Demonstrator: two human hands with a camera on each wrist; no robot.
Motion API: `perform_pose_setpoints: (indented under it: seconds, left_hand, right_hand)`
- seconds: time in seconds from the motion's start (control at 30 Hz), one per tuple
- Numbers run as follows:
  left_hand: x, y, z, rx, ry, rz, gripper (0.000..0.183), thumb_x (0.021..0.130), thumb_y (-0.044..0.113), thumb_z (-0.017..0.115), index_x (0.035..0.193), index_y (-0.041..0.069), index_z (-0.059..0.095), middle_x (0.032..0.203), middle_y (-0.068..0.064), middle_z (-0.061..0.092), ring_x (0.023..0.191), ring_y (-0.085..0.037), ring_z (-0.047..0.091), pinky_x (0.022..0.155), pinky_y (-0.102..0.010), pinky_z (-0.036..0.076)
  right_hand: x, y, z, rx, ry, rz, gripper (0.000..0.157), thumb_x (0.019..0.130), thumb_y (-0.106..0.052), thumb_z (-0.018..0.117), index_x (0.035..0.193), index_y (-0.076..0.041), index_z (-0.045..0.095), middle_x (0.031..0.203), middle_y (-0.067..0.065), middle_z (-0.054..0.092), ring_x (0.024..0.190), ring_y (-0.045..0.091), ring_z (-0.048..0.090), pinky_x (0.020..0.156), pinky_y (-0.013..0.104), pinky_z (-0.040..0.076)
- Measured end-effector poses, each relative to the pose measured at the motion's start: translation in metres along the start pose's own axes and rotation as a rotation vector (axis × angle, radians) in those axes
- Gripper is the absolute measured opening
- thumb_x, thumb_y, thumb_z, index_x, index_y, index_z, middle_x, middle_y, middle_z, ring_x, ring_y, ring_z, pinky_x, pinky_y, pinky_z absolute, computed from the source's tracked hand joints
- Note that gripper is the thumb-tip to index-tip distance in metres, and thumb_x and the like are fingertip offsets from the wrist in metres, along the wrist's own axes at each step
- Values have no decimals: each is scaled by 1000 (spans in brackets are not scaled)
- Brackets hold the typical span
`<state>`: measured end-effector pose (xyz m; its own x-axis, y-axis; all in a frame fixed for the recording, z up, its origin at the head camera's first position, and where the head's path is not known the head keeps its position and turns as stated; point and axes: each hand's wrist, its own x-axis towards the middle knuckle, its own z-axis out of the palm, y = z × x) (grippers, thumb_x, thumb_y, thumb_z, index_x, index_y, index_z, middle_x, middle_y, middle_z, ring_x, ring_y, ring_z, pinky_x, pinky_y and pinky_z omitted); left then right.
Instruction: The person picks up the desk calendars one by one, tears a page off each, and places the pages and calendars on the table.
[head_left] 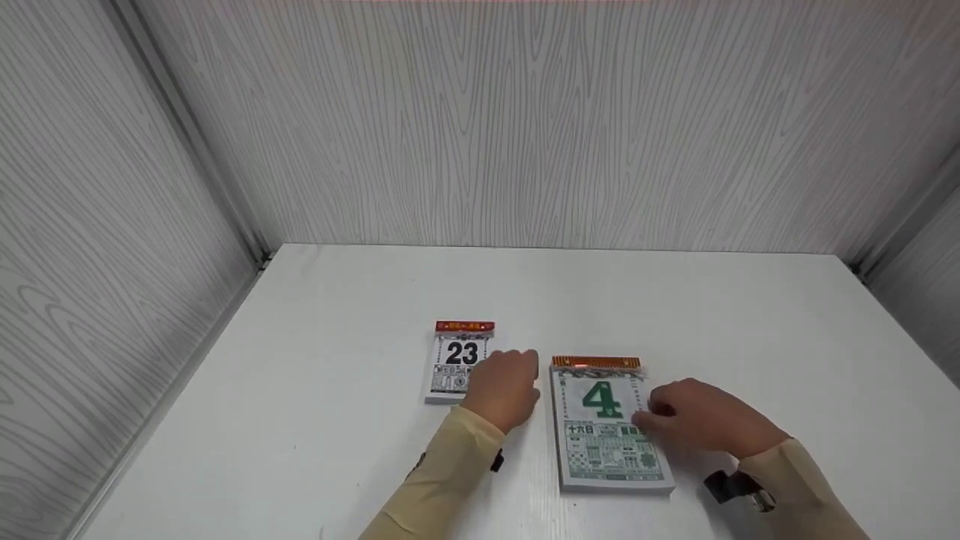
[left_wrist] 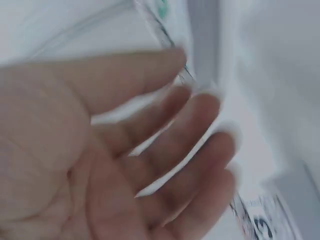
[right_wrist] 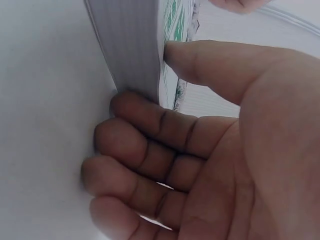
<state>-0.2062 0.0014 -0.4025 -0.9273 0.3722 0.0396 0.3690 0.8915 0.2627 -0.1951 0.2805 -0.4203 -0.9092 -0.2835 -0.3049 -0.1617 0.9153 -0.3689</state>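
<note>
Two tear-off calendars lie face up on the white table. The larger one [head_left: 604,450] has an orange-gold header and a green 4 on its top sheet. My right hand [head_left: 701,420] holds it at its right edge. In the right wrist view the thumb [right_wrist: 192,57] rests on the printed face, and the index finger [right_wrist: 137,107] is against the thick page edge. My left hand [head_left: 504,386] is between the calendars, fingers loosely bent and holding nothing. It partly covers the smaller calendar [head_left: 448,375], which has a red header and a black 23.
The white table [head_left: 337,337] meets a grey wood-grain panel [head_left: 525,135] at the back. More such panels stand along its left and right sides. Dark straps with small devices [head_left: 731,487] show at the wrists, over beige sleeves.
</note>
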Motion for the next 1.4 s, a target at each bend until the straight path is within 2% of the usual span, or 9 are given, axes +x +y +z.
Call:
perform_pose_setpoints:
  seconds: [0.1, 0.23, 0.37, 0.6, 0.9, 1.07, 1.23, 1.4]
  left_hand:
    - [3, -7, 7, 111, 135, -80, 23, 93, 16, 78, 111, 4, 71, 104, -13, 72, 98, -30, 67, 78, -42, 58]
    - [6, -16, 15, 179, 196, -186, 26, 95, 13, 74, 119, 3, 71, 121, -19, 68, 114, -36, 64, 84, -48, 59]
    - [8, -23, 20, 159, 181, -242, 27, 97, 12, 71, 123, 3, 71, 130, -22, 63, 122, -39, 60, 83, -52, 59]
    - [9, -28, 21, 106, 149, -211, 23, 95, 6, 71, 117, 2, 72, 124, -24, 64, 109, -39, 66, 77, -50, 61]
    - [6, -39, 15, 116, 141, -244, 21, 97, 7, 69, 117, 1, 73, 127, -24, 63, 110, -41, 66, 77, -53, 60]
    - [4, -47, 11, 97, 130, -236, 23, 98, 5, 67, 120, 0, 71, 127, -26, 63, 110, -41, 65, 80, -53, 60]
    - [2, -58, 8, 98, 113, -239, 23, 99, 5, 67, 120, 0, 70, 125, -26, 63, 108, -39, 66, 80, -51, 60]
    - [0, -74, 3, 68, 117, -261, 24, 99, 3, 64, 122, -1, 70, 127, -28, 62, 109, -41, 65, 81, -53, 60]
  right_hand:
    - [-1, -1, 0, 10, 2, 11, 33, 96, -45, 70, 82, -16, 65, 73, -2, 59, 72, 17, 52, 66, 35, 40]
    - [-1, -1, 1, 17, 4, 9, 33, 96, -45, 70, 82, -16, 65, 74, -1, 60, 73, 17, 53, 65, 36, 40]
    - [0, 0, 2, 18, 0, 17, 33, 96, -45, 70, 83, -16, 66, 75, -2, 61, 73, 17, 53, 66, 35, 41]
    - [1, 2, 1, 16, -1, 16, 35, 96, -49, 70, 91, -14, 69, 80, -2, 61, 76, 18, 53, 67, 37, 43]
    - [5, 3, 3, 17, -9, 13, 36, 96, -50, 69, 89, -15, 66, 78, -1, 59, 75, 17, 52, 65, 36, 40]
    - [5, 5, 4, 22, -7, 10, 36, 96, -50, 69, 88, -16, 65, 78, -2, 59, 75, 17, 52, 65, 36, 40]
    - [2, 5, 3, 34, -5, 0, 36, 96, -50, 69, 86, -16, 65, 76, -2, 59, 74, 17, 52, 66, 36, 40]
    - [1, 4, 2, 40, -7, 4, 36, 96, -49, 69, 84, -16, 64, 75, -2, 59, 74, 17, 52, 65, 35, 40]
